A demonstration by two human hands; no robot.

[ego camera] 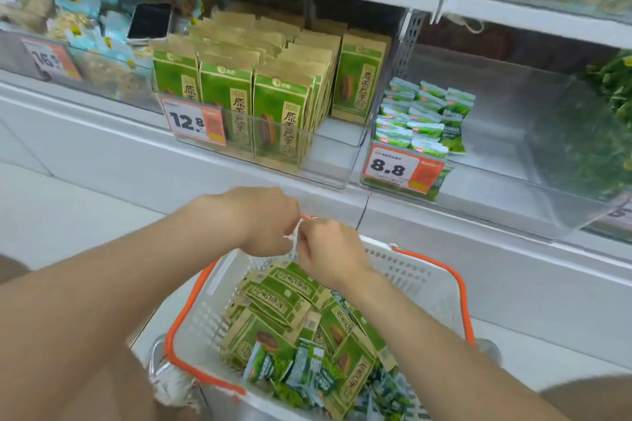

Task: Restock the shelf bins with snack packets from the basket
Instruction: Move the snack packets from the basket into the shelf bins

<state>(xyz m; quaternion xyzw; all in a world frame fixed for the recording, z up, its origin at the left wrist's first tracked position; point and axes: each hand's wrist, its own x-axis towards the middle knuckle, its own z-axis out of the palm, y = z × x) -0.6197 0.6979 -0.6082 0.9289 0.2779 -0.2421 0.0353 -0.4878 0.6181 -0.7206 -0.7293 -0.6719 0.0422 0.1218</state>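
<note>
Evidently early: left hand [270,219] and right hand [328,249], fingers curled, pinch a white strip [294,238] of unclear kind over the basket's [410,270] twelve-o'clock rim. Packets [290,311] still fill it. Bins [328,161] at twelve and two o'clock have room.

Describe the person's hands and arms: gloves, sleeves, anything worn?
Left hand and right hand are ungloved; no ring, watch or wristband shows. Left forearm and right forearm are uncovered to the frame edge, with no sleeve in view. No markings visible.
</note>
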